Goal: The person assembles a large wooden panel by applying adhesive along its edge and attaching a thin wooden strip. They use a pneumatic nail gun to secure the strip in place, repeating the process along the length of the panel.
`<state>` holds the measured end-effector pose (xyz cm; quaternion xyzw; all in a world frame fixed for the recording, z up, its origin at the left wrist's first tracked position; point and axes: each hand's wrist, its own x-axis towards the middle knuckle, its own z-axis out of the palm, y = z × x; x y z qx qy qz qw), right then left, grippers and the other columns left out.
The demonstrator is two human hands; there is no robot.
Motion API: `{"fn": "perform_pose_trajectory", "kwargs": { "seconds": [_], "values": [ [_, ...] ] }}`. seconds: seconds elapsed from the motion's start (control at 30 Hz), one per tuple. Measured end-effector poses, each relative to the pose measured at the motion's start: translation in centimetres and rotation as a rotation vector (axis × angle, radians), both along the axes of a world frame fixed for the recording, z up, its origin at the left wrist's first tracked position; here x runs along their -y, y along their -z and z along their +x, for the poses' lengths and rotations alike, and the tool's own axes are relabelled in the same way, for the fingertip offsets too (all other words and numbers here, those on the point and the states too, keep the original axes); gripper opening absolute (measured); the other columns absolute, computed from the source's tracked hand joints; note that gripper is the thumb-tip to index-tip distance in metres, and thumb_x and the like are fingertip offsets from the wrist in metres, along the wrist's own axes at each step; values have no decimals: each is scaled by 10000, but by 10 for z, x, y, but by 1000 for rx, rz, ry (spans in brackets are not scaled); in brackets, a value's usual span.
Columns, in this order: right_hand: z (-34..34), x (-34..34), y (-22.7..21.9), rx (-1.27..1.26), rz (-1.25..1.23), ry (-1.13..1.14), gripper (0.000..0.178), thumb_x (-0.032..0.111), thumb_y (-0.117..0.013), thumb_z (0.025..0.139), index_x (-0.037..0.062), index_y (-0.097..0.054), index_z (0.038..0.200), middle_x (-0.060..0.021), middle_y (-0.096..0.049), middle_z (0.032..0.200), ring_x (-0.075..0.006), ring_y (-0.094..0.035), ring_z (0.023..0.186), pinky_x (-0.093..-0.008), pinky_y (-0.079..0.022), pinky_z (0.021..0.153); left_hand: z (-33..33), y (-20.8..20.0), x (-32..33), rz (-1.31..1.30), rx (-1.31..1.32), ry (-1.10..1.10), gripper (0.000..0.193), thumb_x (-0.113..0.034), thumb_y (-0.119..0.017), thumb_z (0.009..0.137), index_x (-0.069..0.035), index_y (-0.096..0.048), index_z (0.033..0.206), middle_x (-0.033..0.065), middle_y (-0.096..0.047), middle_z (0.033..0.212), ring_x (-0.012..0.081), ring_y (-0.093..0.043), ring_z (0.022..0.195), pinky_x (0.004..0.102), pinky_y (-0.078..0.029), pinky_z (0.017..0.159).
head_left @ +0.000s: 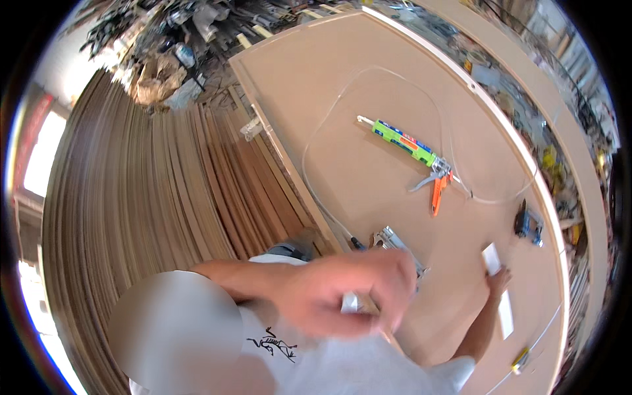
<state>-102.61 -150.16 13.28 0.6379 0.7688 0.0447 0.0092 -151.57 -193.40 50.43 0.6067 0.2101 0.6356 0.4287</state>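
My left hand [349, 289] is raised close to the view, blurred by motion, its fingers curled together. A small silvery patch shows between them; I cannot tell what it is. My right hand [498, 282] grips a narrow white strip [505, 316] lying on the large brown panel [368, 178]. Partly hidden behind my left hand is a silver air nailer [392, 238] with a hose joined to it. Farther up the panel lies a caulking gun [438, 172] with a green cartridge and orange handle.
A thin clear hose [305, 155] loops across the panel. Toward the right edge are a dark blue-black tool [526, 224] and a small yellow tool [520, 361]. Stacked brown boards [151, 184] stand at the left. Scrap and bags [158, 79] are piled at the far left.
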Motion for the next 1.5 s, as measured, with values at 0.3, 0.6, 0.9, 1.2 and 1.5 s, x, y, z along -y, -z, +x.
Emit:
{"fn": "perform_pose_trajectory", "kwargs": {
  "seconds": [0.3, 0.6, 0.9, 1.2, 1.5],
  "values": [
    [-231, 175, -182, -727, -172, -618, 606, 45, -776, 665, 22, -601, 1245, -180, -577, 1152, -417, -611, 1072, -483, -537, 890, -48, 129, 2, -999, -195, -67, 363, -237, -710, 1001, -24, -603, 1275, 7, -584, 1040, 77, -557, 952, 263, -493, 826],
    [-518, 313, -263, -633, 13, -1085, 779, 127, -877, 627, 5, -601, 1345, -195, -594, 1245, -404, -617, 1051, -485, -514, 917, -149, 165, 1, -1000, 571, -320, 518, -343, -686, 1029, 11, -554, 1383, 114, -654, 1297, 221, -630, 1229, 363, -542, 1045],
    [-687, 358, -273, -430, -406, -672, 468, 260, -894, 745, 62, -668, 1104, -144, -692, 957, -344, -681, 888, -455, -527, 777, -506, 190, 22, -716, 960, -482, 650, -510, -487, 1082, -19, -400, 1498, 98, -547, 1471, 238, -540, 1349, 408, -416, 1191],
    [-869, 327, -105, -432, -155, -763, 100, 168, -635, 951, 81, -658, 993, -156, -654, 1036, -380, -648, 1024, -497, -554, 810, -642, 240, -35, -469, -914, -1202, 914, -363, -745, 917, -36, -262, 1620, 268, -319, 1618, 446, -235, 1529, 555, -197, 1249],
    [-818, 311, -118, -719, -229, -452, 380, 240, -741, 866, 159, -657, 1227, -147, -651, 1216, -361, -678, 1067, -500, -569, 886, -638, 279, -47, -399, -1416, -489, 391, -279, -841, 806, -147, -728, 1156, 103, -654, 1142, 347, -550, 1220, 528, -329, 1154]
  ]
}}
